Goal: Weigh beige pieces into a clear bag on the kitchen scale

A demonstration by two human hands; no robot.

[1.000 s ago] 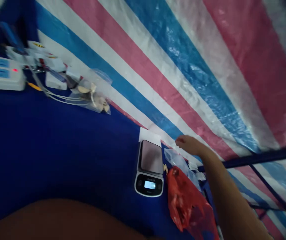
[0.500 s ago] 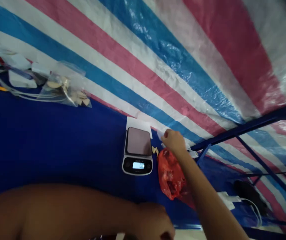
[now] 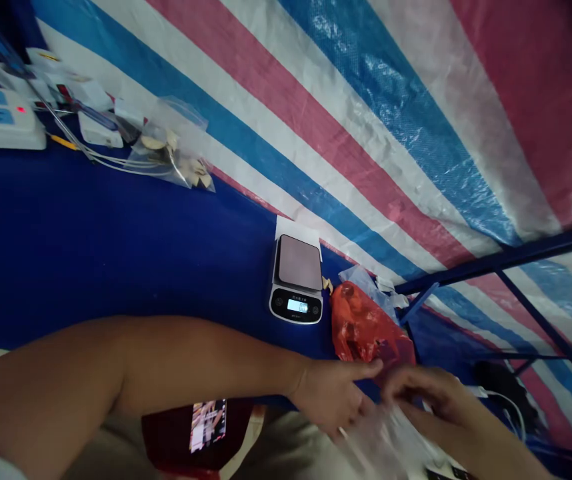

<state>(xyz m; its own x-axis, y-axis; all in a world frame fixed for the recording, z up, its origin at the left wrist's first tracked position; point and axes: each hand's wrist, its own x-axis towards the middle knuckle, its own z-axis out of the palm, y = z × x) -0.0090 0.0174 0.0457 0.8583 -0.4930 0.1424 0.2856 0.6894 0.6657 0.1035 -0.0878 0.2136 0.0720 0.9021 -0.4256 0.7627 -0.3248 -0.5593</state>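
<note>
Pinching a blurry clear plastic bag (image 3: 383, 440) lower right, my right hand (image 3: 439, 407) is curling half-closed; my left hand (image 3: 333, 397) is hanging partly open, can't tell if it's gripping. Scale (image 3: 300, 263) is glowing mid-frame, so it's on, but the red bag (image 3: 359, 323) is sitting beside it.

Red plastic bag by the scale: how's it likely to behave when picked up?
Probably floppy: the red plastic bag is crumpled, its film thin enough to look see-through. Lumps at the end by the scale suggest weight would sag there. Glossy film may slip.
</note>
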